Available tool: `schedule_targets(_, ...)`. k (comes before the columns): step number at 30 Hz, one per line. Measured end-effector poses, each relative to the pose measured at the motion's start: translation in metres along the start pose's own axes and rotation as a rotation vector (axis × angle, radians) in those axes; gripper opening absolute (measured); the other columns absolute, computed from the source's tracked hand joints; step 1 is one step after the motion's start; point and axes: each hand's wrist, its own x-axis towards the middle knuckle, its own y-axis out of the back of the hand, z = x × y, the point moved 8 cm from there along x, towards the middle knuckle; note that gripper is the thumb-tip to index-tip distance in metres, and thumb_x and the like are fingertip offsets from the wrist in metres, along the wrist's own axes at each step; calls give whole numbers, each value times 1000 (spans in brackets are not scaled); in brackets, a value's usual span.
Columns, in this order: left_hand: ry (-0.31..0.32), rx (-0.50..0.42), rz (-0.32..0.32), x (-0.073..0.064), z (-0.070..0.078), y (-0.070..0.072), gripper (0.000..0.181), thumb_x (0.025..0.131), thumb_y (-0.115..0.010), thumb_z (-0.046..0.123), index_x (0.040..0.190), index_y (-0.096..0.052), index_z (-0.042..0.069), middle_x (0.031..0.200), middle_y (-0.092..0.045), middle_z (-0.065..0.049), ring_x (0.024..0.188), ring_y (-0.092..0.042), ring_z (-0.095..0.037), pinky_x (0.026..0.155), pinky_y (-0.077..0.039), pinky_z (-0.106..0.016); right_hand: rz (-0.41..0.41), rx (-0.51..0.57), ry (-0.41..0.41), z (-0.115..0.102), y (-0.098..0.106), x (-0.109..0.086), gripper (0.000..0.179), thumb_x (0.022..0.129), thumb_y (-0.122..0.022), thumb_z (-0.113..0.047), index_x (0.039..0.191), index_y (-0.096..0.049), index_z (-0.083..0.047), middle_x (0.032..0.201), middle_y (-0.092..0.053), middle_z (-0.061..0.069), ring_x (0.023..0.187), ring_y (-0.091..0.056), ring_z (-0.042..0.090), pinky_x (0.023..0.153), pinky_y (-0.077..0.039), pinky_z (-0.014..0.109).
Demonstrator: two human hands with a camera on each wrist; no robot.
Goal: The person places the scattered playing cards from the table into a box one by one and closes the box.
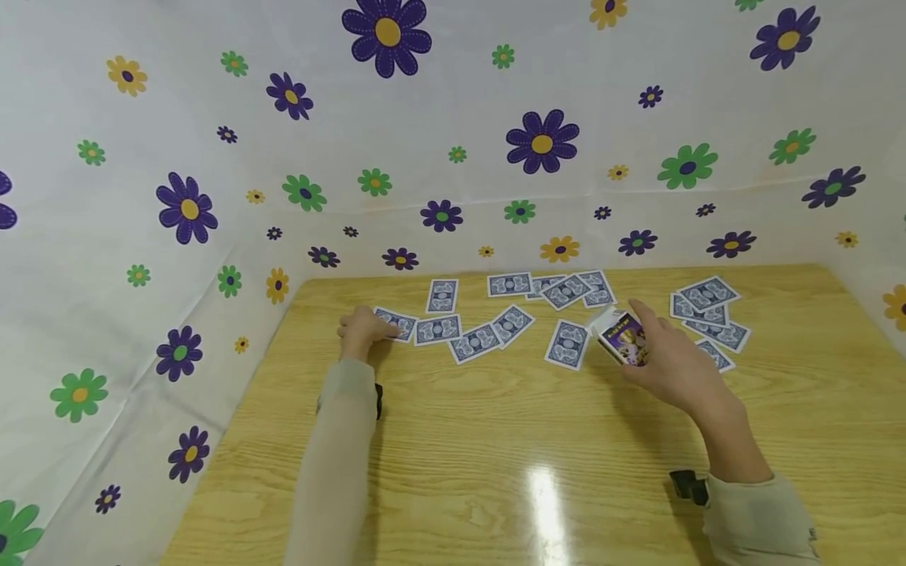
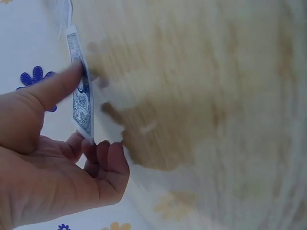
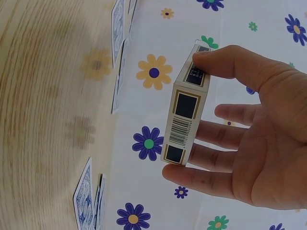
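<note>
A: Head cam first, what's held where?
B: Left hand point(image 1: 359, 328), left of centre, bends over a card point(image 1: 397, 323) at the end of a row; its fingertips are hard to make out there. Right hand point(image 1: 672, 358), right of centre, grips a card box point(image 1: 623, 339) with its flap open. One of the cards at right point(image 1: 716, 355) is partly hidden behind it.
A: Left wrist any clearer?
B: Yeah, narrow pinch at left of frame: thumb on the card's back, fingers curled at its lower edge. Card's nearly edge-on, and the white stuff upper left is too blurry to name.
A: Right wrist?
B: Box sits right of centre, thumb above, finger below, other fingers spread alongside. Lower-left cards get cut off by the frame.
</note>
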Motion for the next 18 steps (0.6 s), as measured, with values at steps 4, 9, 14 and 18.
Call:
schedule_targets(4,-77,-46,-1,-1,5,7,47,93,-57,11,132,-46,-13,122,-47,-29,104,-47,-34,92,-45,-40,-1,-8,-1,0,0,0,98,83,-77,-22,157,-15,-3,135,-44,39,94,-58,39,67,-51,40)
schedule_targets(9,-172,-258,3,-15,16,20,39,95,-53,4,130,-51,-14,109,-59,-22,83,-60,-22,78,-56,-33,-9,-21,-8,-2,0,0,99,84,-77,-23,158,-15,-5,137,-42,39,97,-58,41,69,-52,43)
schedule_targets(14,-266,-425,-13,-36,26,19,44,94,-58,-1,134,-44,-12,114,-58,-27,95,-67,-35,84,-58,-40,-9,-20,13,-5,0,0,98,83,-78,-21,158,-16,-5,136,-44,39,94,-59,40,65,-52,40)
schedule_targets(18,-351,-535,-28,-57,35,13,53,91,-60,-6,140,-39,-7,115,-59,-31,94,-67,-37,83,-58,-43,-16,-5,30,-10,-2,-2,98,83,-78,-21,158,-16,-5,135,-45,39,93,-59,38,66,-52,39)
